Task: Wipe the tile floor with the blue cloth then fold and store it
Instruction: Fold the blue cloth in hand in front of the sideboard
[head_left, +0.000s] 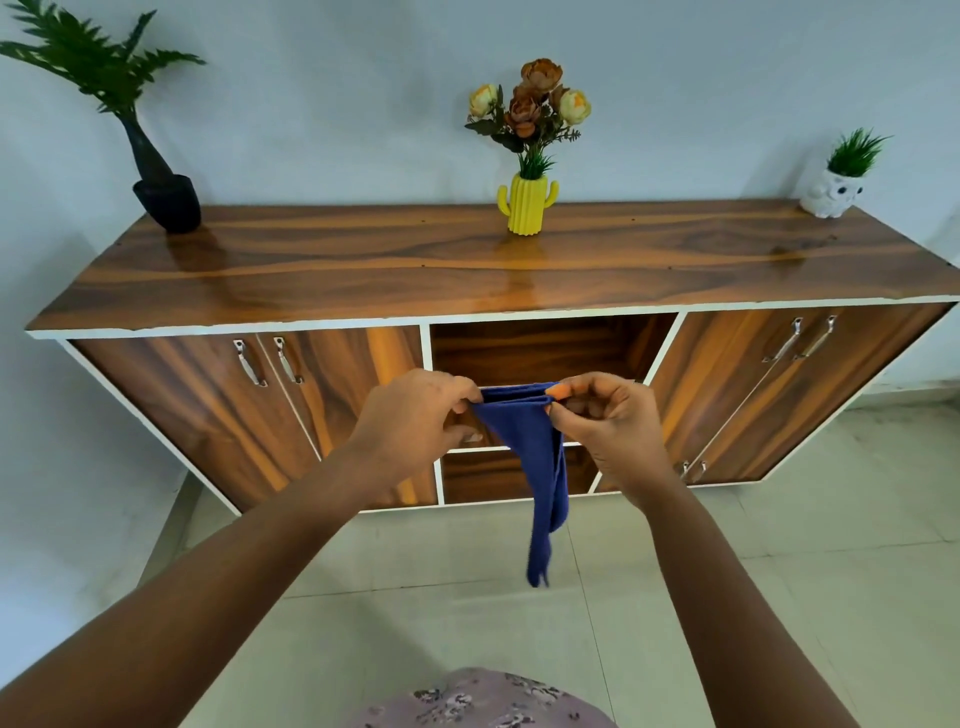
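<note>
Pinching blue cloth (535, 447) between raised hands (511, 415)

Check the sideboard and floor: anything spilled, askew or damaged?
Nothing spilled or toppled. The one blemish: the sideboard top's white front edge band looks chipped and ragged. All three pots stand upright.

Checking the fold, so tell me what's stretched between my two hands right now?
In the head view, the top edge of the blue cloth runs taut between the left hand and right hand, both pinching it; the rest hangs down.
</note>
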